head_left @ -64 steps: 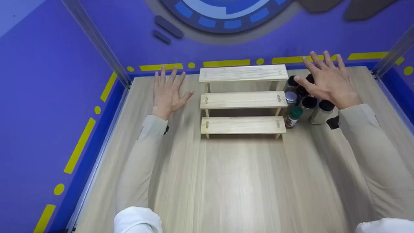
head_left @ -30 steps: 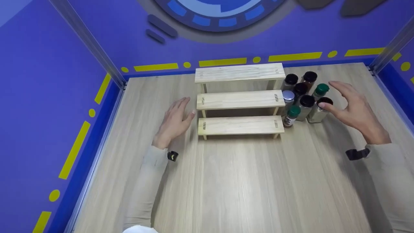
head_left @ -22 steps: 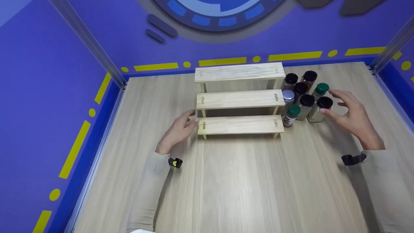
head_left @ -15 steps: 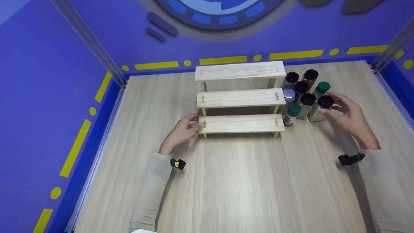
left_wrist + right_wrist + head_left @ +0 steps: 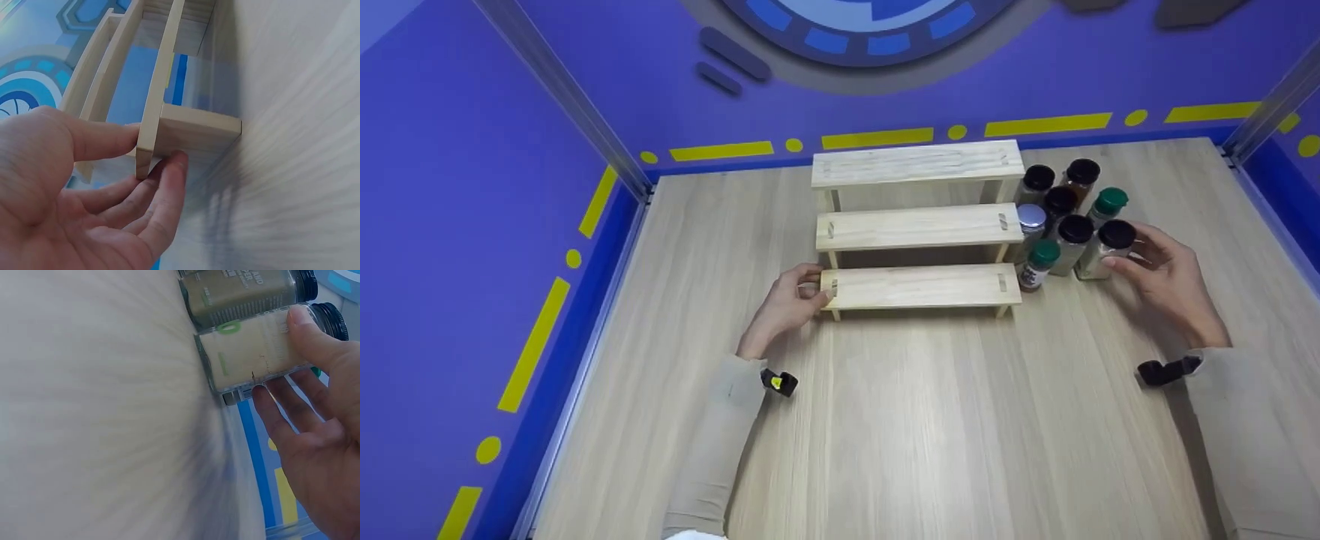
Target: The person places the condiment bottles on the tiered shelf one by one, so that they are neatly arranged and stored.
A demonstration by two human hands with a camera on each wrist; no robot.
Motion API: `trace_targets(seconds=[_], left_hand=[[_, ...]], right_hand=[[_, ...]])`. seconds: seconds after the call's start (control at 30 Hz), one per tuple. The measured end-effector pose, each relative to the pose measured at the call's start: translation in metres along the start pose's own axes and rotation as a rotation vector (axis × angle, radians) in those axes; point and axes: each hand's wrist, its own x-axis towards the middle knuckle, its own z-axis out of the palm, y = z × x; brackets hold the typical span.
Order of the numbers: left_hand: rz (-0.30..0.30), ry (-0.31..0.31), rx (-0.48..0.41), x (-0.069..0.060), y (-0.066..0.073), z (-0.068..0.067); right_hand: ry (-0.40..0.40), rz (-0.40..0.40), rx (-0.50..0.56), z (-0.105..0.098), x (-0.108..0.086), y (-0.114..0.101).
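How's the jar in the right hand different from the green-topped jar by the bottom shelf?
The gripped jar has a black lid; the front jar has a green lid. The gripped jar is bigger than the front jar. The right hand holds the gripped jar; no hand touches the front jar. Both stand upright.

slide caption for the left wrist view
The left-hand grip holds one end of the lowest pale wooden board on a three-tiered wooden rack.
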Motion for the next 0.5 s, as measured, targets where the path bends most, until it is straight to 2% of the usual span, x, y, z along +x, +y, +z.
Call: trace_targets(seconds=[0.13,0.3,0.5], left_hand=[[-0.038,0.018,-0.015,0.001,0.004,0.002],[-0.051,0.019,-0.045,0.005,0.007,0.002],[-0.099,-0.017,-0.099,0.005,0.01,0.0]], right_hand=[[0.034,0.024,0.0,0.0,-0.001,0.0],[0.073,0.021,0.041,-0.001,-0.001,-0.005],[0.124,-0.031,-0.028,-0.003,0.001,-0.024]])
